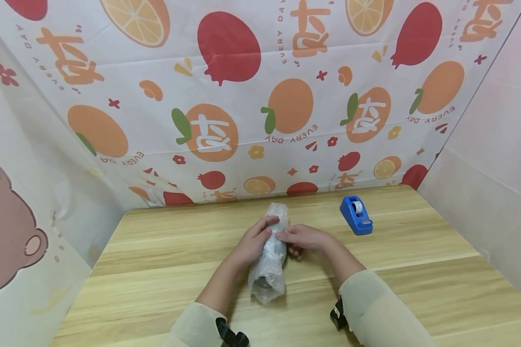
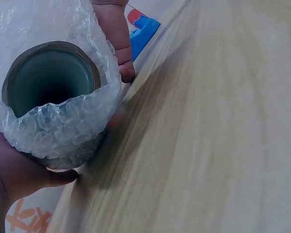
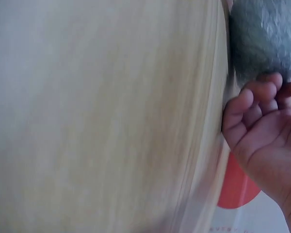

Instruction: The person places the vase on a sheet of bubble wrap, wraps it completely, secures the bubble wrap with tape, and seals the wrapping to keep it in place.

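A hollow, vase-like vessel (image 2: pixel 51 77) with a brown rim and greenish inside is rolled in clear bubble wrap (image 1: pixel 272 248). It lies lengthwise on the table, its round mouth facing me. My left hand (image 1: pixel 253 242) holds the roll from the left side, fingers over its top. From the right, my right hand (image 1: pixel 306 237) pinches the wrap with thumb and forefinger, its other fingers curled beneath. In the right wrist view those fingers (image 3: pixel 262 94) are bent close against the wrapped side. The wrap hides most of the vessel.
A blue tape dispenser (image 1: pixel 357 216) with a roll of tape stands at the back right of the wooden table (image 1: pixel 165 270). A fruit-printed cloth (image 1: pixel 252 96) hangs behind the table's far edge, and pale cloths hang on both sides.
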Tool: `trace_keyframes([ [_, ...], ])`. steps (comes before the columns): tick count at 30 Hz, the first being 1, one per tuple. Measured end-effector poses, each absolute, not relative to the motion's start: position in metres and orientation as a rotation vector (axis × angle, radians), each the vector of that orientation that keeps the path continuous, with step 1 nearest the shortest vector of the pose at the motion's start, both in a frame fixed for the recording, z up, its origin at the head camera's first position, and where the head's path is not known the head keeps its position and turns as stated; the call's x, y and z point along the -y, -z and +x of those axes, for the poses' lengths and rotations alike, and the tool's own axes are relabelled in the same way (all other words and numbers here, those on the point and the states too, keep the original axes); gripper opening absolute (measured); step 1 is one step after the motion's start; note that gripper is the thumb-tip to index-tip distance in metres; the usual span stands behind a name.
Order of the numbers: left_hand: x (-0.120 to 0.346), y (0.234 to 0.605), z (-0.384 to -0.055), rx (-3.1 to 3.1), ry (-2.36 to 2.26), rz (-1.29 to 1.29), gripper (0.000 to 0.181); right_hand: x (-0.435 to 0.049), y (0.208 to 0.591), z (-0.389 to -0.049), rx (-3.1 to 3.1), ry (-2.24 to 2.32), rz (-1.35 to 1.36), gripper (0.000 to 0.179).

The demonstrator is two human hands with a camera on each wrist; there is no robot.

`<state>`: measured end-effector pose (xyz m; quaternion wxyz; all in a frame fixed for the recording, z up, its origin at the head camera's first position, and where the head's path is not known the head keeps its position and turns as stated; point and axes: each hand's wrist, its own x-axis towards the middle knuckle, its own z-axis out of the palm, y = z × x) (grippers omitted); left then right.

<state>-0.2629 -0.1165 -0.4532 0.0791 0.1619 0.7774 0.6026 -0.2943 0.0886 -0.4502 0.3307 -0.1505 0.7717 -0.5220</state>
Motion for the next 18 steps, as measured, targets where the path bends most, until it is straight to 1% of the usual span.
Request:
trace_keyframes([
  [6,0.119,0.453,-0.26,-2.293,-1.835,0.485,0.036,-0.099,0.457,-0.294,-1.855,1.389,-0.468,0.027],
  [12,0.126,0.453,-0.261,-2.307,-1.768,0.552,0.037,-0.1,0.458,-0.295,-1.822,1.356,-0.486,0.025],
  [15,0.13,0.447,-0.265,-2.367,-1.642,0.625,0.041,-0.102,0.454,-0.295,-1.878,1.301,-0.497,0.024],
  [18,0.131,0.435,-0.269,-2.505,-1.454,0.636,0.05,-0.105,0.447,-0.292,-2.002,1.224,-0.515,0.024],
])
